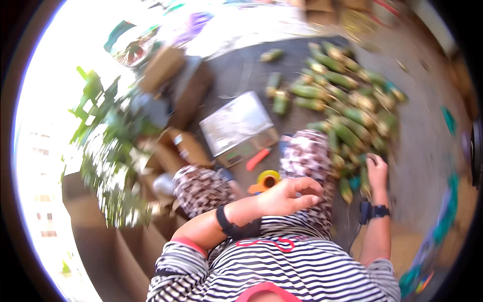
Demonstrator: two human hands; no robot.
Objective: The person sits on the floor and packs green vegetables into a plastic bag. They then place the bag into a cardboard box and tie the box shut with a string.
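My left hand [297, 194] hovers over my lap, fingers loosely curled and apart, holding nothing. My right hand [377, 168] reaches to the lower right side of a heap of green corn cobs [347, 126]; its fingers are blurred, and I cannot tell what they grip. A silver weighing scale [234, 123] sits in front of me on a dark mat [231, 70]. A red-handled tool [256, 158] lies beside it, and a yellow tape roll [267, 180] is near my left hand.
Leafy plants [100, 141] and cardboard pieces [161, 70] are at the left beside a bright opening. Purple and white bags [198, 22] lie at the back. Teal strips [443, 211] lie on the floor at the right. The whole picture is smeared by motion.
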